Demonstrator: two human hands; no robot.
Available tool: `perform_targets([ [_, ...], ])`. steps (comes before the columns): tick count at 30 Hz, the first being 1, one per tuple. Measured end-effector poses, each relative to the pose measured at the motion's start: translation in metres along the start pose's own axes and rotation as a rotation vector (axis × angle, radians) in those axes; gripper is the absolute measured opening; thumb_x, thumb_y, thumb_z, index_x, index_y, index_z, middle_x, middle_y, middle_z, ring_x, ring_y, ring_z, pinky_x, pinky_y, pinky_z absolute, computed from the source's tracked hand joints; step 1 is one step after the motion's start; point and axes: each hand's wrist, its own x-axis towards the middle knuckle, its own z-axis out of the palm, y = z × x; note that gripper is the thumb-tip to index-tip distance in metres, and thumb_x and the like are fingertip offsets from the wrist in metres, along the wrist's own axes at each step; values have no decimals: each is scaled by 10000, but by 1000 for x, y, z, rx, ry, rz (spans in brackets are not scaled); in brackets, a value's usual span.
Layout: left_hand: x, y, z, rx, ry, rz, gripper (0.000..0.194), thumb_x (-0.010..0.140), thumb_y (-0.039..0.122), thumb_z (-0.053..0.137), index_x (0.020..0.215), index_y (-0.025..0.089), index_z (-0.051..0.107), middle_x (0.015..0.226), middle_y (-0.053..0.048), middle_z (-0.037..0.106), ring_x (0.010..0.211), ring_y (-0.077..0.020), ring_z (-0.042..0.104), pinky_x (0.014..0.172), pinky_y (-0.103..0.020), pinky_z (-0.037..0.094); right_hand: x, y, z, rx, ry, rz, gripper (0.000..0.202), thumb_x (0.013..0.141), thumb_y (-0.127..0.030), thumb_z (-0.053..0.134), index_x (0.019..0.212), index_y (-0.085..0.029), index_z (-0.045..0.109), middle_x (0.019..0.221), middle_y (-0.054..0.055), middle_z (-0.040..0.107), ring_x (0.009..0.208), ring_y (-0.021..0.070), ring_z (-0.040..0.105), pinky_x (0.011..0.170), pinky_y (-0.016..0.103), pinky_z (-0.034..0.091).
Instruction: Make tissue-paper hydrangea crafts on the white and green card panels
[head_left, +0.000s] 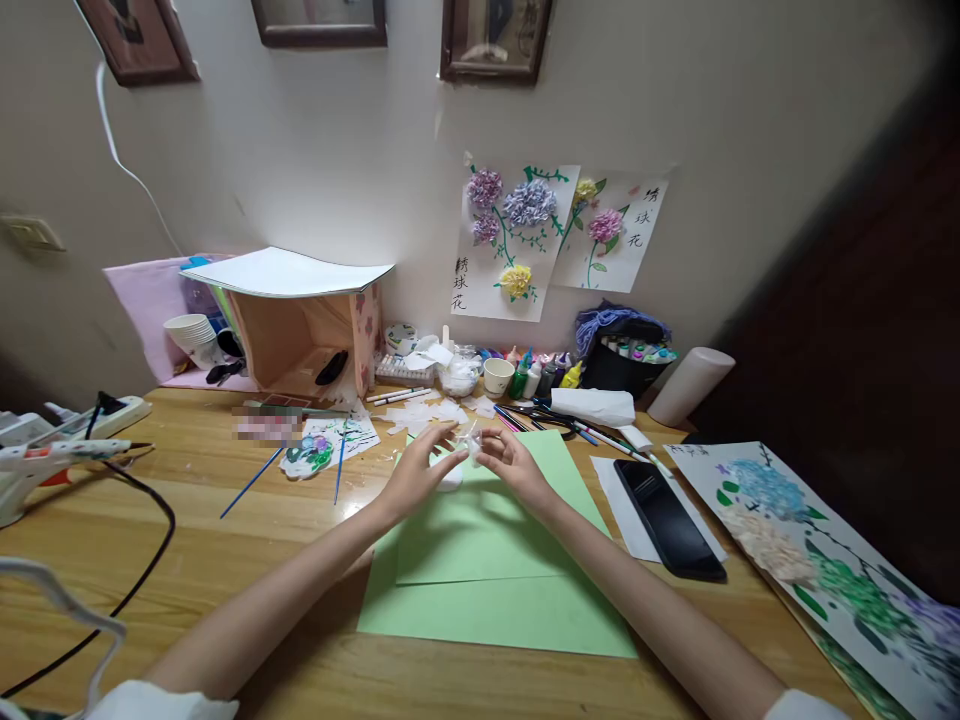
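My left hand (427,462) and my right hand (514,462) meet above the green paper (487,540). Between their fingertips is a small white, partly see-through crumpled piece (472,442), too small to name surely. Thumbs and fingers of both hands pinch it from either side. Below my left hand a small white object (450,477) rests on the paper, partly covered by the fingers. The green paper lies as two overlapping sheets on the wooden table.
A hot glue gun (52,458) with cords is at the left. Paintbrushes (340,465) lie by a painted paper palette (311,452). Paint bottles (519,378), a paper cup (499,376) and scissors (551,414) are behind. A phone (667,518) and flower picture (817,560) lie right.
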Motion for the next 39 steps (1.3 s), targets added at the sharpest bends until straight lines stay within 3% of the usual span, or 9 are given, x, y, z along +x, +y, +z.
perform_targets([
  [5,23,15,-4,-273,69,-145,243,702,348,670,810,132,686,820,-93,706,766,-202,648,700,-292,499,-7,-5,2,36,33,15,377,726,-355,691,1033,-212,524,1055,72,593,969,195,582,847,351,460],
  [9,24,15,-4,-272,24,-162,222,690,338,664,791,142,686,819,-84,713,750,-198,650,680,-285,493,-9,-6,-1,9,57,-7,394,704,-365,709,1027,-215,539,1056,69,588,960,196,577,844,352,463],
  [14,20,21,-4,-138,6,-109,185,727,326,622,695,147,656,701,-46,687,652,-159,609,596,-243,442,-14,-14,6,48,-34,12,366,789,-409,614,1084,-219,510,1099,73,566,953,196,603,874,373,463],
  [17,21,26,-7,-136,-49,-136,201,720,326,625,670,132,644,656,-42,662,603,-146,571,553,-234,409,-16,-19,12,-2,-39,11,362,791,-410,607,1071,-216,483,995,54,578,873,176,603,807,342,491],
  [22,25,34,-16,-162,-88,-63,249,720,366,644,634,134,621,645,-26,625,628,-130,534,590,-231,394,-21,-21,18,-345,56,-140,194,898,-369,431,997,-206,469,778,6,539,667,142,526,629,275,463],
  [27,25,39,-20,-383,-98,-135,294,707,409,666,656,136,567,627,5,568,594,-101,502,562,-212,382,-26,-30,14,-908,249,-512,163,922,-255,368,1022,-210,488,890,75,598,814,214,552,710,336,452],
  [30,24,43,-20,-381,-74,-101,296,749,429,625,704,142,565,692,-3,578,671,-111,529,622,-217,411,-25,-35,8,-1140,312,-691,211,920,-207,358,1080,-201,496,892,95,609,811,230,547,714,355,447],
  [35,22,46,-16,-365,-112,-139,350,736,468,632,858,141,607,861,-52,645,807,-156,589,703,-254,462,-23,-39,1,-1337,162,-814,318,911,-118,323,1181,-191,475,988,96,619,860,210,553,754,341,441],
  [39,20,50,-15,-335,-32,-154,306,700,433,676,690,131,625,700,-37,652,672,-146,584,629,-245,457,-24,-36,6,-1438,98,-777,324,909,-111,329,1179,-177,494,956,100,638,839,218,543,716,342,415],
])
